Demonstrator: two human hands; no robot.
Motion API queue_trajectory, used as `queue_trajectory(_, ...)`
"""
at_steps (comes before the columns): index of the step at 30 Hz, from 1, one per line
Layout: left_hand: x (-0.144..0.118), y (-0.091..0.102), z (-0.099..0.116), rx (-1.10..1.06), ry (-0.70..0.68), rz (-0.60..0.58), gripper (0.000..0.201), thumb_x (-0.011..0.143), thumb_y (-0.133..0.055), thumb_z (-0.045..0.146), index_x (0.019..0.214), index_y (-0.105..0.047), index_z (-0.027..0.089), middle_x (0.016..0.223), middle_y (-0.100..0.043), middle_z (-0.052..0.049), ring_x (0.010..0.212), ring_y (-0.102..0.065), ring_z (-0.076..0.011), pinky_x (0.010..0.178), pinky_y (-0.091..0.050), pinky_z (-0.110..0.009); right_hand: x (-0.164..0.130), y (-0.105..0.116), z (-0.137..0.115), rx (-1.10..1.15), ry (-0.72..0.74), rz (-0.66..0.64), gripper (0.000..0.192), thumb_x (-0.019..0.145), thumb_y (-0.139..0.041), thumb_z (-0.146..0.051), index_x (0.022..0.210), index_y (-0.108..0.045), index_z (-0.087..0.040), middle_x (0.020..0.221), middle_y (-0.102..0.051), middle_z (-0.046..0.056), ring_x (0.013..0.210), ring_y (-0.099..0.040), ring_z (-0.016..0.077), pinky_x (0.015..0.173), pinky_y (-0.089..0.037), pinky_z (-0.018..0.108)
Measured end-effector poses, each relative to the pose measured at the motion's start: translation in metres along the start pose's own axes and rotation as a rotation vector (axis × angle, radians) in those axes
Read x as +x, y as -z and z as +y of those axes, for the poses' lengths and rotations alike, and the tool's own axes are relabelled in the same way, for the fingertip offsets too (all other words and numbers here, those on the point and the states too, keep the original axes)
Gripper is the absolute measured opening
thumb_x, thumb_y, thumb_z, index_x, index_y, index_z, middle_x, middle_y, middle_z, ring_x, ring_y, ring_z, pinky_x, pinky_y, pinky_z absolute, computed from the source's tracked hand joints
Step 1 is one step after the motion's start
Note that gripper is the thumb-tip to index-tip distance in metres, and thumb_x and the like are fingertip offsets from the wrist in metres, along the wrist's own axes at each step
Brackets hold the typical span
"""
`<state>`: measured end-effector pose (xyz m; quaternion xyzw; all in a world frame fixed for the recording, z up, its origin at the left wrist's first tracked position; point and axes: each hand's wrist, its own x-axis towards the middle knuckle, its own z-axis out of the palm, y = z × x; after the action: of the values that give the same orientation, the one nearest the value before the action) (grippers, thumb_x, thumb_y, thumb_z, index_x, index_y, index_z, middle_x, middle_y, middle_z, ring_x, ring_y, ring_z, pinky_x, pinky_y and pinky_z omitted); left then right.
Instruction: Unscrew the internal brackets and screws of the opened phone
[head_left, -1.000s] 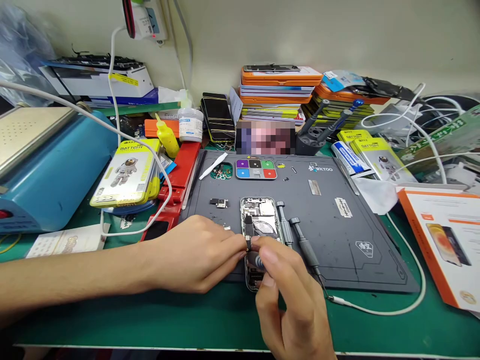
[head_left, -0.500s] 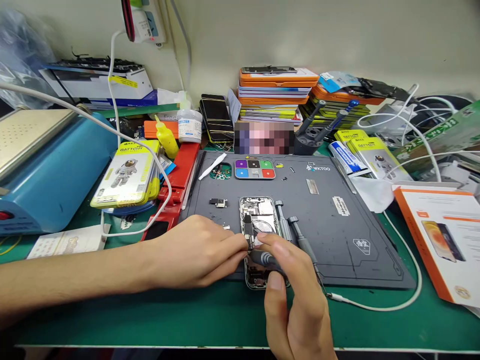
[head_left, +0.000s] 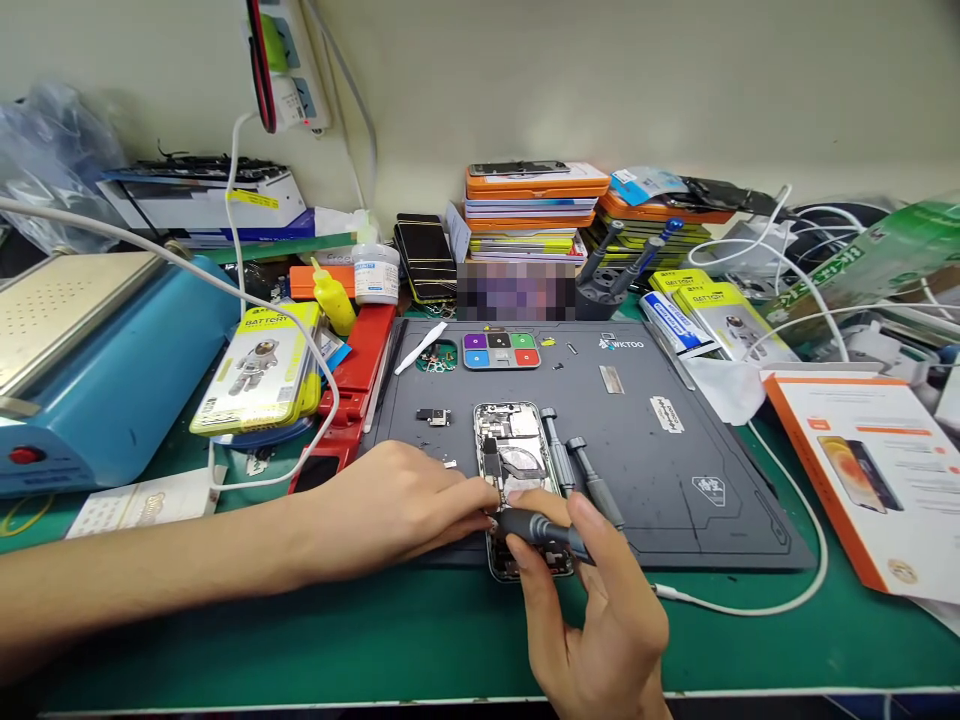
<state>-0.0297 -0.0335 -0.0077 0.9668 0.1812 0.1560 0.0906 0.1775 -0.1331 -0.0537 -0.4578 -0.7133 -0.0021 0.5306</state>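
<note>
An opened smartphone (head_left: 517, 428) lies on the dark grey work mat, its inner parts showing. My left hand (head_left: 409, 505) reaches in from the left, finger and thumb pinched together at the phone's left edge; whatever is between them is hidden. A grey screwdriver (head_left: 525, 524) lies slantwise over the lower half of the phone, tip end near my left fingertips. Around its handle my right hand (head_left: 600, 610) is closed, thumb below and fingers above. Two more grey screwdrivers, a nearer one (head_left: 596, 480) and another (head_left: 556, 450), rest right of the phone.
Small loose parts (head_left: 435, 416) lie left of the phone on the mat (head_left: 720, 430). A coloured screw tray (head_left: 501, 352) and a white plastic tool (head_left: 420, 347) sit farther back. Battery packs (head_left: 255, 370), a blue machine (head_left: 112, 380), an orange-edged box (head_left: 870, 470) and white cables surround the mat.
My right thumb and fingers have shifted on the screwdriver, and more of its handle shows. My left hand stays pinched at the phone's edge. The whole view has shifted slightly.
</note>
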Motion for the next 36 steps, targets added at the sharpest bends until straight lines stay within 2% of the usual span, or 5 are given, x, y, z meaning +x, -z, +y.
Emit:
queue_trajectory(15, -0.001, 0.001, 0.000, -0.072, 0.025, -0.031, 0.021, 0.119, -0.042, 0.028, 0.115, -0.061, 0.020, 0.089, -0.078, 0.000, 0.070, -0.074, -0.0154, 0.062, -0.048, -0.025, 0.013, 0.009, -0.013, 0.216, -0.278, 0.330, 0.083, 0.097, -0.063, -0.003, 0.168, -0.033, -0.033, 0.100, -0.072, 0.005, 0.082, -0.071, 0.0179, 0.075, -0.069, 0.039)
queue_trajectory(20, -0.004, 0.002, 0.000, -0.091, 0.022, 0.003, 0.023, 0.115, -0.037, 0.013, 0.122, -0.057, 0.022, 0.091, -0.078, 0.001, 0.072, -0.075, -0.0155, 0.065, -0.051, -0.024, 0.028, 0.044, 0.000, 0.145, -0.556, 0.460, 0.065, 0.102, -0.067, -0.027, 0.162, -0.044, -0.030, 0.090, -0.061, 0.002, 0.075, -0.062, 0.0184, 0.064, -0.059, 0.033)
queue_trajectory(23, -0.005, -0.001, 0.000, -0.052, -0.002, 0.048, 0.023, 0.118, -0.033, 0.019, 0.119, -0.056, 0.023, 0.082, -0.075, 0.002, 0.063, -0.073, -0.0157, 0.059, -0.048, -0.025, 0.042, 0.073, 0.016, -0.157, -0.579, 0.269, 0.056, 0.097, -0.074, -0.035, 0.150, -0.059, -0.029, 0.079, -0.054, -0.003, 0.065, -0.055, 0.0142, 0.064, -0.052, 0.029)
queue_trajectory(28, -0.005, -0.003, 0.000, 0.022, -0.002, 0.088, 0.028, 0.121, -0.028, 0.029, 0.113, -0.055, 0.022, 0.074, -0.072, 0.003, 0.056, -0.071, -0.0168, 0.055, -0.044, -0.027, 0.061, 0.083, 0.048, -0.551, -0.510, -0.451, 0.045, 0.104, -0.057, -0.032, 0.148, -0.063, -0.028, 0.068, -0.059, -0.006, 0.054, -0.056, 0.0146, 0.056, -0.044, 0.028)
queue_trajectory(36, -0.003, 0.001, 0.002, -0.028, 0.051, -0.023, 0.022, 0.113, -0.033, 0.012, 0.111, -0.051, 0.023, 0.081, -0.071, 0.003, 0.064, -0.071, -0.0171, 0.058, -0.043, -0.027, 0.060, 0.063, 0.043, -0.585, -0.373, -0.402, 0.035, 0.113, -0.044, -0.043, 0.128, -0.071, -0.026, 0.108, -0.073, 0.007, 0.090, -0.072, 0.0228, 0.069, -0.045, 0.032)
